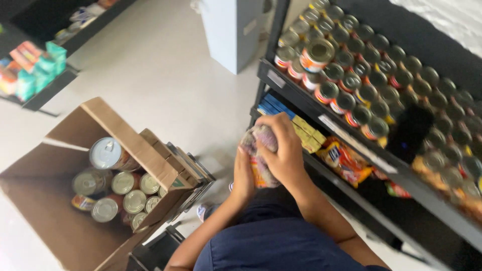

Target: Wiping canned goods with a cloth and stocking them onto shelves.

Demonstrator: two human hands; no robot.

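Both hands, the left hand (244, 175) and right hand (284, 150), close around a bunch of plastic-wrapped tins (259, 155), held in the air beside the black shelf (321, 118). Judging by the loose, slick wrap, the bunch could slip through and fall to the floor (160, 80), or knock the stacked cans (351, 80).

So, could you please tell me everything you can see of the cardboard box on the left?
The cardboard box is plain brown and looks like corrugated card. It stands open at the lower left, tilted toward the camera, with its flaps folded outward. Inside lie several tin cans, mostly showing silver ends, and one larger can leans near the top. Its right side rests against a dark cart frame. Neither hand touches it.
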